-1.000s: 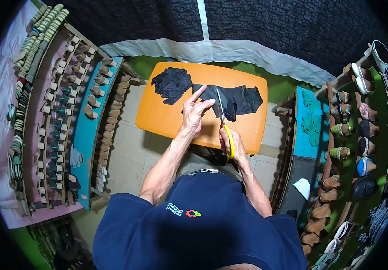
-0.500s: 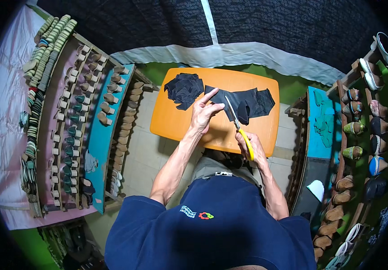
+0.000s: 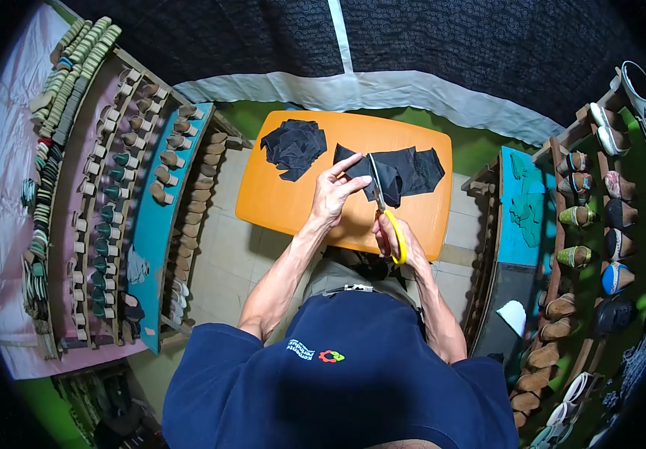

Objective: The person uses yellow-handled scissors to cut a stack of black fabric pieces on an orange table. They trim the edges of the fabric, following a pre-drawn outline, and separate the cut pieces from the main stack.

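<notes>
Over the orange table (image 3: 263,198), my left hand (image 3: 330,196) pinches the left end of a piece of black fabric (image 3: 390,168) between thumb and fingers. My right hand (image 3: 399,238) grips a pair of scissors with yellow handles (image 3: 395,243). The metal blades point away from me and lie across the fabric, just right of my left fingertips. Whether the blades are fully closed is hard to make out. A fold of the fabric hangs down to the right of the blades. More black fabric (image 3: 422,170) lies flat at the right of the table.
A heap of cut black pieces (image 3: 293,148) lies on the table's far left. Racks of shoe forms (image 3: 113,224) stand at the left, with a blue board (image 3: 162,217). At the right, another rack holds shoes (image 3: 577,217) beside a blue surface with green scraps (image 3: 525,202).
The scissor blades have moved left and farther into the fabric, toward my left fingers. My right hand has shifted left with them. The whole view has drifted slightly.
</notes>
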Tool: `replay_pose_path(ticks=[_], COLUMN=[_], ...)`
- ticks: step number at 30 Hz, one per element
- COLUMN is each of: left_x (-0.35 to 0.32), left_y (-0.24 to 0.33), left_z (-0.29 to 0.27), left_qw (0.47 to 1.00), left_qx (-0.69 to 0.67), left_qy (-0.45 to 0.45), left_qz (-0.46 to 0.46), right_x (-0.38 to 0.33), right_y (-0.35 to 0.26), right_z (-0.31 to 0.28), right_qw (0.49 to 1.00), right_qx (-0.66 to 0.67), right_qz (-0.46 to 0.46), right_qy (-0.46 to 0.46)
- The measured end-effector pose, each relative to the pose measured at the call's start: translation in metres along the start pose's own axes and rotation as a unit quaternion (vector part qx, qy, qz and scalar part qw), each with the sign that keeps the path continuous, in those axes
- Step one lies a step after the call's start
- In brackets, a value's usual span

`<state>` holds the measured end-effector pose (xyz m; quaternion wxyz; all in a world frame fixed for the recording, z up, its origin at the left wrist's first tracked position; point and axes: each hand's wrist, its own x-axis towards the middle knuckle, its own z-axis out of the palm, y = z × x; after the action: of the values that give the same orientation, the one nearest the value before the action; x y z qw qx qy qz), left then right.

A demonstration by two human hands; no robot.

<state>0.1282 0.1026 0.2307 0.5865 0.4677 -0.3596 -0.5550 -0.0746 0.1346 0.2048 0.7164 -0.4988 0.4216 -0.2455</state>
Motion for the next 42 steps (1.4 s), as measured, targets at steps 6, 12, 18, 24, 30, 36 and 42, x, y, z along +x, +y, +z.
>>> replay_pose_path(ticks=[6, 12, 18, 24, 30, 36, 42], left_x=[-0.002, -0.004, -0.008, -0.002, -0.012, -0.013, -0.020], left_y=[-0.002, -0.005, -0.005, -0.033, -0.034, -0.045, -0.033], left_z=[0.007, 0.015, 0.030, 0.030, 0.006, -0.009, 0.002], left_qw=[0.999, 0.998, 0.993, 0.975, 0.993, 0.991, 0.996], left_qx=[-0.032, -0.063, -0.109, -0.187, -0.095, -0.107, -0.065], left_qy=[0.005, 0.027, 0.049, 0.118, 0.047, 0.055, 0.032], left_qz=[-0.004, 0.003, 0.009, 0.010, -0.056, -0.061, -0.055], right_x=[0.000, -0.003, -0.007, -0.007, -0.017, -0.031, -0.026], right_y=[0.005, 0.001, -0.004, 0.004, 0.024, 0.042, 0.036], right_z=[-0.003, 0.004, 0.013, 0.028, 0.016, 0.007, 0.011], right_qw=[1.000, 0.998, 0.995, 0.988, 0.989, 0.997, 0.991], right_qx=[0.015, 0.041, 0.070, 0.063, 0.075, -0.030, -0.112], right_qz=[0.005, 0.002, 0.021, 0.015, 0.020, 0.023, 0.017], right_qy=[0.011, 0.038, 0.068, 0.140, 0.122, 0.060, 0.078])
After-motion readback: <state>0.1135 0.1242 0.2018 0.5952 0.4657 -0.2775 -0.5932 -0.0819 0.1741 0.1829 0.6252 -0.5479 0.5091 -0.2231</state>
